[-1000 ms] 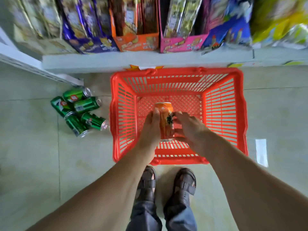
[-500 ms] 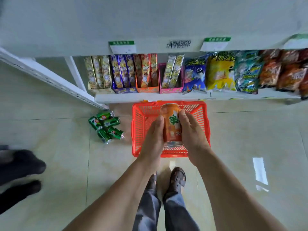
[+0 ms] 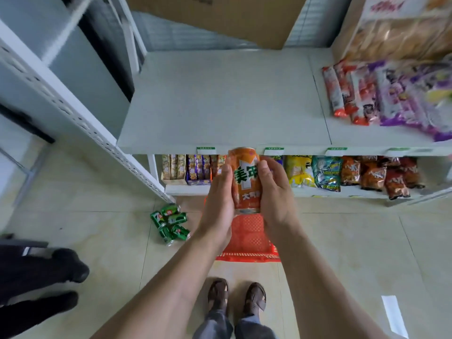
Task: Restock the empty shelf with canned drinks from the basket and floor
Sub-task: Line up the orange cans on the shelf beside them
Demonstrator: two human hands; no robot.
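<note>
While both the left hand (image 3: pixel 217 201) and right hand (image 3: pixel 275 194) clasp the orange can (image 3: pixel 245 182), set it upright, deep on the bare shelf (image 3: pixel 220 101).

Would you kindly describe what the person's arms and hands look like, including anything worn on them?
Both arms are bare up to the frame's edge, with no sleeves visible. The left hand and right hand wear no gloves; no rings, watch or bracelet show on the sides in view. The fingers are uncovered, with short nails.

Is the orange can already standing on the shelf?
No, both hands, left hand and right hand, hold the orange can before the shelf.
</note>
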